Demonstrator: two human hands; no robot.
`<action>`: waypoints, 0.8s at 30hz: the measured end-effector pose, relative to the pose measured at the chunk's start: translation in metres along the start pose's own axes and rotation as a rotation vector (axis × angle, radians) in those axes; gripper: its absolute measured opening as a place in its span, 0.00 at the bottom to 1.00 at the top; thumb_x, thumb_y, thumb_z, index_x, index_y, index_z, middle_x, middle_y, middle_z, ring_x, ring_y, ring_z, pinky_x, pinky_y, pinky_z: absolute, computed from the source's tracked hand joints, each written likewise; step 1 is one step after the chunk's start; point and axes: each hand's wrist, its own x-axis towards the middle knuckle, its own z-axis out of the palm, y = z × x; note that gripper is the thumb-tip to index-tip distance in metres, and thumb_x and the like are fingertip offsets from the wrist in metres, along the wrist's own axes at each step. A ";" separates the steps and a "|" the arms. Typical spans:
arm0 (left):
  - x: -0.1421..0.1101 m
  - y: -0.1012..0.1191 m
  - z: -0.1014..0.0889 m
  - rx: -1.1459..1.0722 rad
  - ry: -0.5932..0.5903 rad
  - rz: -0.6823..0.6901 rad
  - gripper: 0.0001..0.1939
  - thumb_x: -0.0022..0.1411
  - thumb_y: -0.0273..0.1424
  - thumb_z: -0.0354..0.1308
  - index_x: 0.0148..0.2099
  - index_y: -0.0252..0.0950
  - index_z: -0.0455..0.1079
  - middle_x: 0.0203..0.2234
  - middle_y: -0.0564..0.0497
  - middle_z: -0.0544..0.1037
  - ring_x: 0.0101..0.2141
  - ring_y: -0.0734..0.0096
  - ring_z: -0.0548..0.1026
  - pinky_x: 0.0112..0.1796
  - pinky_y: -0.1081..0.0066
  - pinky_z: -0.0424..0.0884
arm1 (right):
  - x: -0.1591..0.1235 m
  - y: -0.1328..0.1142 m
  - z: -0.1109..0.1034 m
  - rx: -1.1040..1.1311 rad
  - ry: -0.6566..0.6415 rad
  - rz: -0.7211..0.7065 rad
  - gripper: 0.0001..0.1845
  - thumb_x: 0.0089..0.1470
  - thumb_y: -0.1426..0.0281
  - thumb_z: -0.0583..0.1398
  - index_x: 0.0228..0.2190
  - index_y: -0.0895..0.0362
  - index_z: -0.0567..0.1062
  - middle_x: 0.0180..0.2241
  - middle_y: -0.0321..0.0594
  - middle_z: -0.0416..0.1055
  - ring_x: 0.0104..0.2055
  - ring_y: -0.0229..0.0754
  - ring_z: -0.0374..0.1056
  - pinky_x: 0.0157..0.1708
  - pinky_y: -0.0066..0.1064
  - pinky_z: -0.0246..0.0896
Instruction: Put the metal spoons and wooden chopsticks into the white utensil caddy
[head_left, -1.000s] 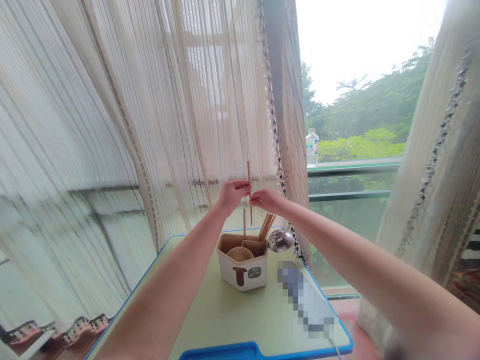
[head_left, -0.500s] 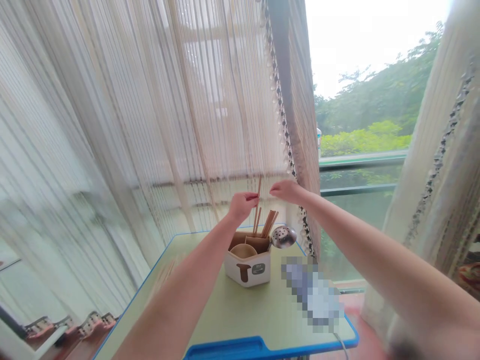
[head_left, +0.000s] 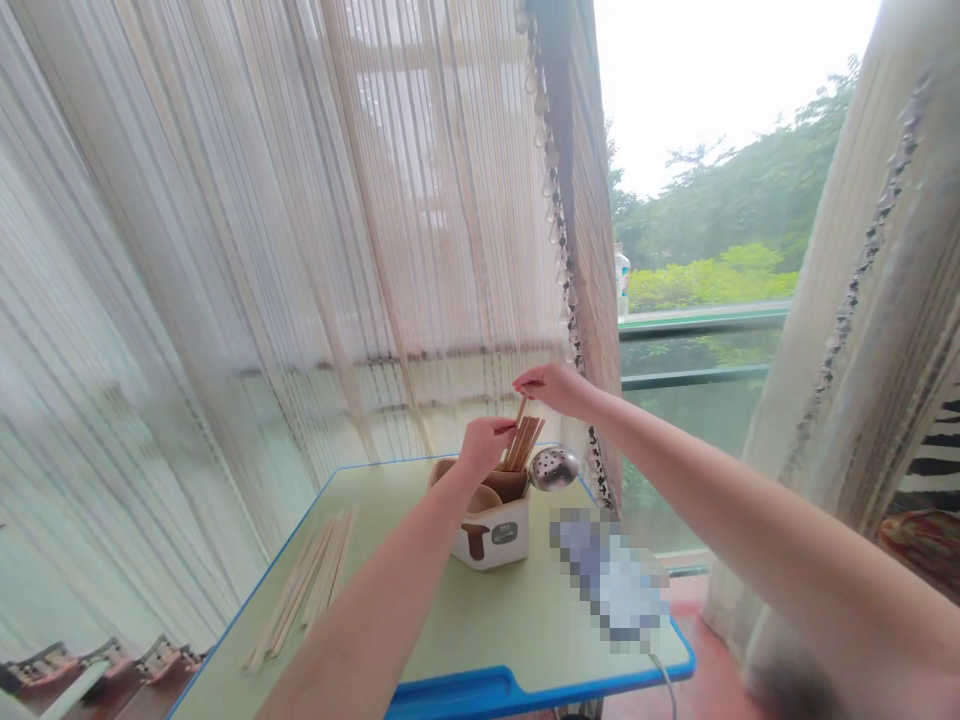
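Observation:
My right hand (head_left: 553, 388) pinches the upper end of a wooden chopstick (head_left: 521, 408) above a white-and-brown utensil holder (head_left: 504, 537). Just below, my left hand (head_left: 486, 445) is closed by its fingertips on the lower part of the same chopstick. More chopsticks (head_left: 531, 440) stand upright in the holder's rear compartment. A metal slotted ladle (head_left: 553, 468) leans out over the holder's right side. Inside the front part is a round beige piece (head_left: 481, 499), partly hidden by my left forearm. Several loose pale chopsticks (head_left: 309, 585) lie on the table to the left.
The small table (head_left: 442, 630) has a pale green top and blue edging. A pixelated object (head_left: 611, 575) lies on its right side, with a white cable (head_left: 664, 680) running off the front edge. Sheer curtains (head_left: 300, 250) hang close behind; a window railing (head_left: 697, 325) is at right.
Both hands have come closer together. My left hand has lowered with the chopstick towards the holder, and my right hand has moved left and taken hold of its top. The view has shifted slightly.

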 end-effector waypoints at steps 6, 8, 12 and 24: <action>-0.016 -0.014 0.002 0.135 -0.097 -0.047 0.11 0.52 0.31 0.56 0.36 0.36 0.77 0.26 0.51 0.79 0.28 0.69 0.74 0.30 0.72 0.69 | -0.015 0.005 0.018 -0.188 -0.114 -0.033 0.12 0.51 0.72 0.57 0.34 0.53 0.80 0.34 0.38 0.78 0.40 0.43 0.73 0.40 0.29 0.64; -0.020 -0.018 0.003 0.136 -0.129 -0.076 0.11 0.53 0.31 0.55 0.35 0.35 0.77 0.23 0.51 0.78 0.26 0.70 0.73 0.28 0.72 0.68 | -0.018 0.005 0.023 -0.210 -0.131 -0.033 0.12 0.51 0.72 0.57 0.35 0.53 0.80 0.35 0.38 0.78 0.40 0.43 0.73 0.39 0.29 0.64; -0.023 -0.019 0.004 0.187 -0.107 -0.030 0.11 0.53 0.30 0.54 0.34 0.35 0.78 0.25 0.50 0.78 0.29 0.68 0.74 0.32 0.70 0.68 | -0.019 0.005 0.027 -0.210 -0.139 -0.020 0.12 0.51 0.71 0.57 0.35 0.55 0.80 0.35 0.39 0.78 0.40 0.44 0.73 0.40 0.29 0.64; -0.040 -0.024 -0.043 0.384 -0.072 -0.003 0.21 0.49 0.41 0.61 0.46 0.39 0.74 0.43 0.47 0.77 0.46 0.59 0.72 0.49 0.65 0.64 | -0.041 0.004 -0.003 0.002 0.072 0.101 0.12 0.49 0.67 0.58 0.35 0.55 0.78 0.33 0.38 0.77 0.34 0.40 0.72 0.39 0.31 0.66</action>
